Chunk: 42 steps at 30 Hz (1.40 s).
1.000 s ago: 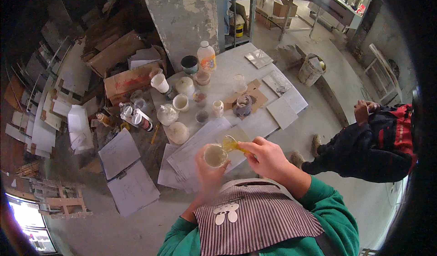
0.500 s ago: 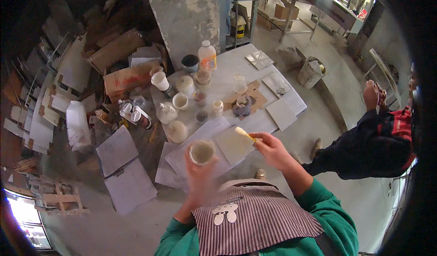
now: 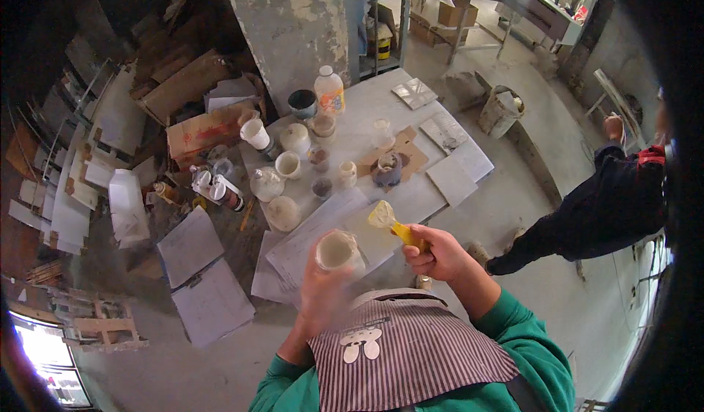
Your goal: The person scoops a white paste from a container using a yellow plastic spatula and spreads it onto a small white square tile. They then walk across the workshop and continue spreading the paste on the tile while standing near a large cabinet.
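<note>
My left hand (image 3: 321,291) is wrapped round a whitish cup (image 3: 337,251), whose open mouth faces up and whose inside looks pale. My right hand (image 3: 442,254) grips a yellow-handled spatula (image 3: 405,234). Its widened head carries pale cream paste and points up and left, to the right of the cup and apart from it. Beneath the spatula's head lies a pale square panel (image 3: 379,245), partly covered by the cup and tool. White sheets (image 3: 293,254) are spread along the near edge of the table.
On the table (image 3: 370,93) stand a white bottle with an orange label (image 3: 329,89), a dark cup (image 3: 302,104), a white cup (image 3: 288,165) and several jars. A lumpy dark-rimmed pot (image 3: 386,168) sits on cardboard. Another person (image 3: 609,207) is at the right; a bucket (image 3: 502,111) stands beyond the table.
The cup has shifted slightly right, with its mouth more toward me. My right hand has turned the spatula, so its broad pasted head and more of the yellow handle show. The other person's arms have moved.
</note>
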### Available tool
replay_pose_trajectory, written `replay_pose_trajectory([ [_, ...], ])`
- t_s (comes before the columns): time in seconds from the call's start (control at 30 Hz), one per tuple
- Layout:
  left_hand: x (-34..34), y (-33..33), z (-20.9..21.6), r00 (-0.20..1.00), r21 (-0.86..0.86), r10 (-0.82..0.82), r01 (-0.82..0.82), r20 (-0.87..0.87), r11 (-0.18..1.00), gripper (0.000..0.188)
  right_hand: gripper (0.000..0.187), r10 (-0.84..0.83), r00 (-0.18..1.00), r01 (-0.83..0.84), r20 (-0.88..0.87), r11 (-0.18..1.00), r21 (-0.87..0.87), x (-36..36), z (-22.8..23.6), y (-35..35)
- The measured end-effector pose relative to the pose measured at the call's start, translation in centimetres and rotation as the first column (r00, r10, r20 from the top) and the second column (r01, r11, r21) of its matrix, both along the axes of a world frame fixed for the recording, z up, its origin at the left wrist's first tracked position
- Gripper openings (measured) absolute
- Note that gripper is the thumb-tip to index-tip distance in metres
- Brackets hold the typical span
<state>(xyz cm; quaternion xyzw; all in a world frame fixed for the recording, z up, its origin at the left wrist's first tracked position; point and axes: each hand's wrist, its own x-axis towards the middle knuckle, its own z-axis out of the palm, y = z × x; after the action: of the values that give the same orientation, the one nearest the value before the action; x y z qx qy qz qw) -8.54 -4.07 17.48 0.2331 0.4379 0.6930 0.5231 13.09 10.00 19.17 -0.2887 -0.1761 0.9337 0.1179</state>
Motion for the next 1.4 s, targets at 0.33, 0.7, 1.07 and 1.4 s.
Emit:
replay_pose_trajectory([
  [0.33, 0.0, -0.4, 0.1, 0.982, 0.031, -0.027, 0.022, 0.189, 0.999, 0.079, 0.028, -0.190, 0.954, 0.145, 0.234, 0.970, 0.195, 3.1, -5.8, -1.0],
  [0.7, -2.8, -3.5, -4.8, 0.976, 0.050, 0.076, -0.087, 0.203, 0.995, 0.070, 0.030, -0.217, 0.888, 0.153, 0.406, 0.971, 0.184, 5.6, -10.5, -2.7],
  [1.07, -2.6, -4.0, -4.1, 0.915, -0.004, 0.186, -0.201, -0.358, 0.980, 0.081, 0.026, -0.202, 0.852, 0.075, 0.482, 0.960, 0.270, 3.4, -8.9, -2.4],
  [1.4, -0.5, -2.4, -2.6, 0.327, 0.024, 0.129, -0.305, -0.936, 0.952, 0.081, 0.020, -0.122, 0.939, -0.034, 0.320, 0.896, 0.443, 2.2, -1.9, -4.5],
])
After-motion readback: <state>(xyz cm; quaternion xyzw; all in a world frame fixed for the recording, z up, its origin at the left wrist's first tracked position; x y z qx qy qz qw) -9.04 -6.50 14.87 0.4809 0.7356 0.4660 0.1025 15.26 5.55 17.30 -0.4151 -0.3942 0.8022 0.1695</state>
